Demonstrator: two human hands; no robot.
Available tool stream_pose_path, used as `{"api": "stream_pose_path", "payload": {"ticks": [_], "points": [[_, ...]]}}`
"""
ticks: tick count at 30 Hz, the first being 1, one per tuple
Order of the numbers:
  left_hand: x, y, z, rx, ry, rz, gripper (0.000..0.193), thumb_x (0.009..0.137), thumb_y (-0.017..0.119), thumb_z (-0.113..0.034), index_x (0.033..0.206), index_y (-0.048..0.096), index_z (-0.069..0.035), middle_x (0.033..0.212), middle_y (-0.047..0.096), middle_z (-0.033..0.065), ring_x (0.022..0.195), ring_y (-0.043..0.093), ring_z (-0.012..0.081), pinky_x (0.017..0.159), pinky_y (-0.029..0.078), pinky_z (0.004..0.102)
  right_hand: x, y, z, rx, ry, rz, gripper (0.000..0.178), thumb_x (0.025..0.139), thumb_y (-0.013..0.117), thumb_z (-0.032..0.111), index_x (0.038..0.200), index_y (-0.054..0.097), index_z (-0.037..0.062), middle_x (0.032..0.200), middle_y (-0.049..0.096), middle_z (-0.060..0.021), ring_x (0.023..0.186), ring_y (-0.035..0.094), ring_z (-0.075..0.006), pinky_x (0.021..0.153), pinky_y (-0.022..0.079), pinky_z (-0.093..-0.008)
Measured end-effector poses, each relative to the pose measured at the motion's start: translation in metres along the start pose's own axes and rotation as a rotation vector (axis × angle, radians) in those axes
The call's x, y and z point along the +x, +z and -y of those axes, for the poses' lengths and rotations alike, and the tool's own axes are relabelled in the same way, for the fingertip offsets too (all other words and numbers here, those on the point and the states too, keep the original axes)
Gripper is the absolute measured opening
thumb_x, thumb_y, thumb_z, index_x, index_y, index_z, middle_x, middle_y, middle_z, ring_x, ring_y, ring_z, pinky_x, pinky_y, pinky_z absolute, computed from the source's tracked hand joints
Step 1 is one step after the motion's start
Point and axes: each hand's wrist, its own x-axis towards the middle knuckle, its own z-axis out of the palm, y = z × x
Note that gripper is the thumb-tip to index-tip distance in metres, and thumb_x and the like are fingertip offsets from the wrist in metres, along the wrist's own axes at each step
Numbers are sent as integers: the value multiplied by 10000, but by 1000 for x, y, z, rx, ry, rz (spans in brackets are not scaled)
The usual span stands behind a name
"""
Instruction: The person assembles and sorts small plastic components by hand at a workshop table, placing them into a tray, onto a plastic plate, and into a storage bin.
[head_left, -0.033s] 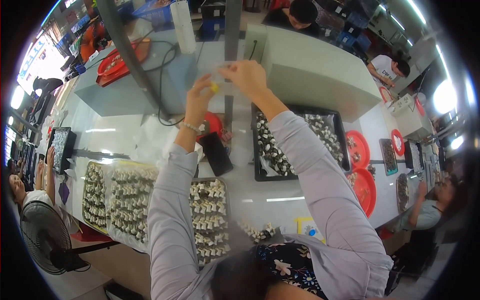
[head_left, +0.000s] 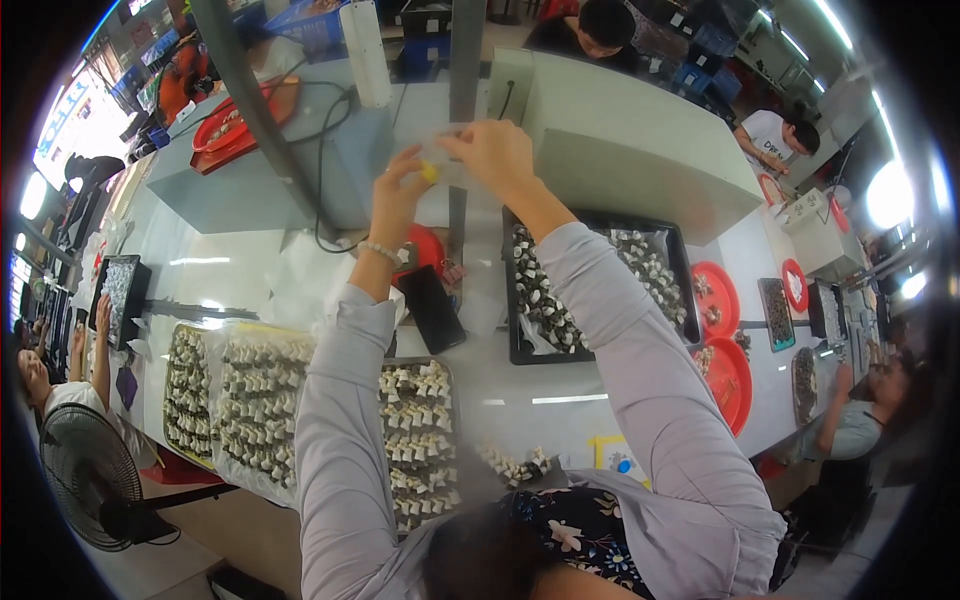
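Both my arms, in pale grey sleeves, stretch up over the bench. My left hand (head_left: 397, 195), with a bracelet at the wrist, is raised with bent fingers; a small yellow piece (head_left: 430, 173) shows at its fingertips. My right hand (head_left: 495, 155) pinches close beside it. A whitish, see-through piece like thin plastic film (head_left: 433, 140) shows blurred between the two hands, by the right fingertips. Exactly what the left fingers grip is too blurred to tell. Below the hands lie a dark phone (head_left: 432, 310) and a red round dish (head_left: 427, 243).
A black tray (head_left: 515, 345) of dark-and-white small parts stands right of centre. Trays with rows of pale parts (head_left: 415, 412) lie at left and under my left arm. Red plates (head_left: 735, 390) sit at right. A metal post (head_left: 463, 60) and pale box housing (head_left: 640, 150) rise ahead. Co-workers sit around.
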Motion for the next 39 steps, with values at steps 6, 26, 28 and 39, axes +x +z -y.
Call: {"api": "stream_pose_path", "payload": {"ticks": [6,26,28,39], "points": [[29,4,29,-103,-96,-42,179,772,612,-45,925,636,44,997,623,97,914,554,140,797,425,240,6,15,-4,-5,-23,-147,292,755,562,321,684,666,57,627,614,-126,616,607,-300,590,484,-371],[30,32,29,113,16,-282,153,773,586,-29,885,626,67,762,599,23,676,508,67,607,405,191,9,11,-10,86,-129,-131,255,723,565,247,664,639,10,601,587,-162,590,589,-324,579,479,-371],[30,31,30,145,15,-295,150,771,587,-28,881,627,65,760,600,22,676,509,67,607,404,191,7,10,-8,25,-109,-114,264,736,553,250,667,640,11,601,585,-164,593,589,-325,583,482,-377],[32,34,37,110,52,-319,142,777,582,-32,882,626,53,753,604,23,677,521,71,610,410,196,9,14,-8,103,-129,-176,259,721,562,240,640,622,1,603,577,-169,590,580,-337,572,470,-382]]}}
